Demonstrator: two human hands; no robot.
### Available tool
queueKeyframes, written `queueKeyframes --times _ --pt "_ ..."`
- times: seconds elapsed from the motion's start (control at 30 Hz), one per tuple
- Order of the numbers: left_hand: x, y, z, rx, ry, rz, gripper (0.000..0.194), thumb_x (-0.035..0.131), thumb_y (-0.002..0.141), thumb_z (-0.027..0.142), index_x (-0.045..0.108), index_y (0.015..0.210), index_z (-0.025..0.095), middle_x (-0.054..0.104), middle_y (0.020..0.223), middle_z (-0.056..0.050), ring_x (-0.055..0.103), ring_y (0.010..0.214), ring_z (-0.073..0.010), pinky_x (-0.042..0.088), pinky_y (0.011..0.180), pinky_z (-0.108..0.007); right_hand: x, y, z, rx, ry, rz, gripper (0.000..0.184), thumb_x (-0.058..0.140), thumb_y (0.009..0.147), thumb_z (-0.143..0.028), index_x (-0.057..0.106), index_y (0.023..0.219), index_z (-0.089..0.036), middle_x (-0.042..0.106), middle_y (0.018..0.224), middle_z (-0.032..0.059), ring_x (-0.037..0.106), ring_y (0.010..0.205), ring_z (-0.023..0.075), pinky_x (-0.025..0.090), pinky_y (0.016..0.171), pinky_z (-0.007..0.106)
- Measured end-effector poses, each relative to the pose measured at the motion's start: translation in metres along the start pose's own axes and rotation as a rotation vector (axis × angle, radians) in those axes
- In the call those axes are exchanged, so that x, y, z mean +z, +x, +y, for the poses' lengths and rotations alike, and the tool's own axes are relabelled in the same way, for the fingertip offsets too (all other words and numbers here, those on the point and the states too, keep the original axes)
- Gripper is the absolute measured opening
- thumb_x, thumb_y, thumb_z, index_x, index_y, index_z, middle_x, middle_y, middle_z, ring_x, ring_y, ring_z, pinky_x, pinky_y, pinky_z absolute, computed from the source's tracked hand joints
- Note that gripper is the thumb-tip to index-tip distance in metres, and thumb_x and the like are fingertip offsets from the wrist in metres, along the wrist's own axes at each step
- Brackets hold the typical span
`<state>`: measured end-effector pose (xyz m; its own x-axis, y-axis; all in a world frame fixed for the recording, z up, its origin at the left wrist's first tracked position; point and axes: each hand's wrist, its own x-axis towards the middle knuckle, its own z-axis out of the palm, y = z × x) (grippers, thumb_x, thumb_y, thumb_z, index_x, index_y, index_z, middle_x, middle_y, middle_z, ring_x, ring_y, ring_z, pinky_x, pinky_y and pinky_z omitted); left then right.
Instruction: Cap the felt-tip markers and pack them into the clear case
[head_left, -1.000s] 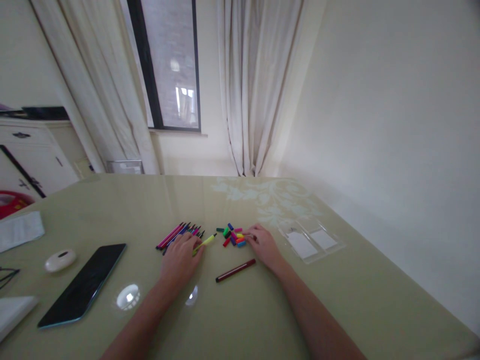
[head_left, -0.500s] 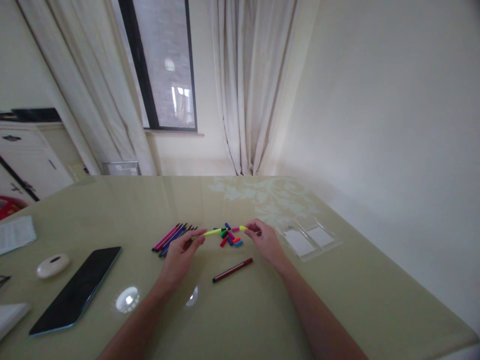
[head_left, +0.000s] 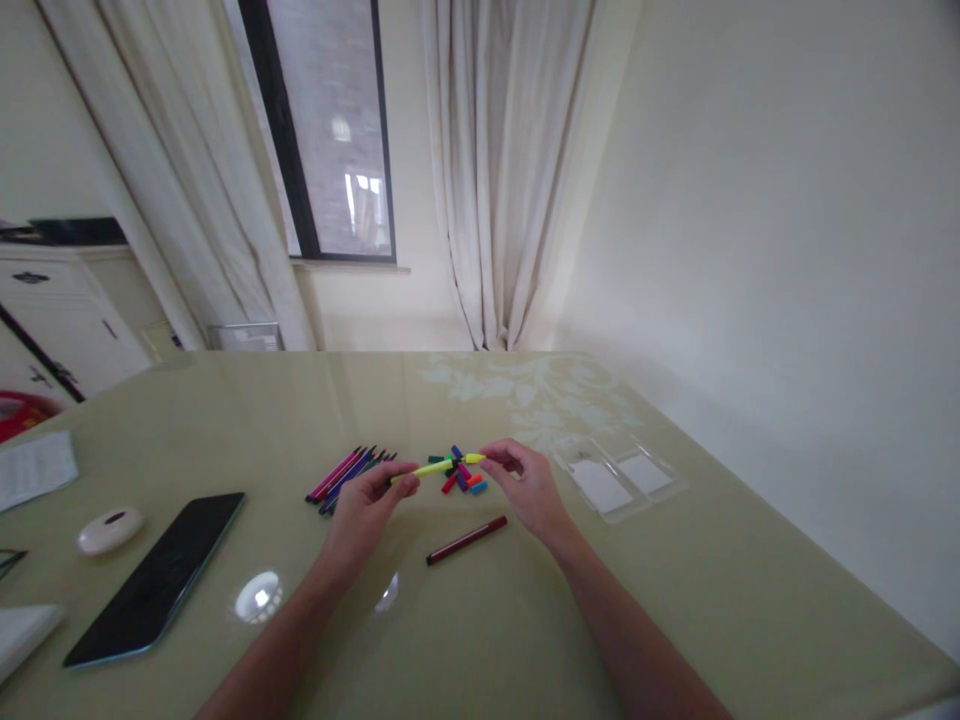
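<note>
My left hand (head_left: 367, 505) pinches a yellow marker (head_left: 429, 467) by its rear end, held just above the table. My right hand (head_left: 525, 485) pinches a yellow cap (head_left: 475, 458) at the marker's tip, so pen and cap meet. Under them lies a small heap of loose coloured caps (head_left: 463, 478). A row of uncapped markers (head_left: 346, 474) lies left of my left hand. A dark red capped marker (head_left: 466, 539) lies on the table between my wrists.
A dark tablet (head_left: 154, 578) and a white oval object (head_left: 109, 529) lie at the left. A clear plastic sleeve (head_left: 619, 476) lies right of my right hand. Papers sit at the far left edge. The table (head_left: 495, 630) ends at a wall on the right.
My left hand lifted the yellow marker off the table. My right hand picked a yellow cap from the heap and brought it to the marker's tip.
</note>
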<state>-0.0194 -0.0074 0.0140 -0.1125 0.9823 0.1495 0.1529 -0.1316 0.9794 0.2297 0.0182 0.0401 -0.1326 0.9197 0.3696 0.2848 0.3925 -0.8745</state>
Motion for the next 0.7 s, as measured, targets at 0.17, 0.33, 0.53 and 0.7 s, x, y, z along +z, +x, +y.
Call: queueKeyframes --times 0.17,0.33,0.53,0.7 --pt "0.0006 -0.0005 0.0003 0.0 -0.002 0.0 0.045 0.078 0.074 0.053 0.079 0.101 0.017 0.079 0.087 -0.007 0.074 0.083 -0.0233 0.059 0.075 -0.033 0.0 0.0 -0.0009 -0.003 0.003 -0.016 0.026 0.07 0.088 -0.045 0.076 0.095 -0.02 0.078 0.091 0.0064 0.071 0.082 0.0208 0.055 0.076 0.033" --pt "0.0018 -0.0009 0.0 0.001 0.008 -0.037 0.044 0.077 0.075 0.053 0.08 0.101 0.017 0.079 0.087 -0.008 0.074 0.082 -0.0233 0.059 0.074 -0.032 0.0029 -0.0014 0.0009 0.017 0.055 -0.073 0.03 0.07 0.088 -0.048 0.077 0.096 -0.02 0.079 0.093 0.0075 0.073 0.084 0.0222 0.057 0.078 0.035" --pt "0.0027 -0.0042 0.007 -0.041 -0.05 -0.057 0.044 0.08 0.071 0.052 0.081 0.1 0.017 0.08 0.084 -0.008 0.076 0.081 -0.0242 0.061 0.079 -0.036 0.0034 -0.0022 0.002 0.058 0.178 -0.147 0.033 0.072 0.087 -0.049 0.08 0.102 -0.02 0.08 0.096 0.0087 0.074 0.087 0.024 0.059 0.083 0.038" --pt "0.0036 -0.0073 0.0091 -0.07 -0.073 -0.048 0.044 0.081 0.072 0.051 0.081 0.1 0.017 0.081 0.088 -0.009 0.077 0.082 -0.0247 0.063 0.081 -0.037 0.0037 -0.0026 0.0026 0.076 0.228 -0.14 0.032 0.075 0.084 -0.048 0.081 0.099 -0.021 0.08 0.095 0.0074 0.075 0.088 0.024 0.059 0.085 0.038"
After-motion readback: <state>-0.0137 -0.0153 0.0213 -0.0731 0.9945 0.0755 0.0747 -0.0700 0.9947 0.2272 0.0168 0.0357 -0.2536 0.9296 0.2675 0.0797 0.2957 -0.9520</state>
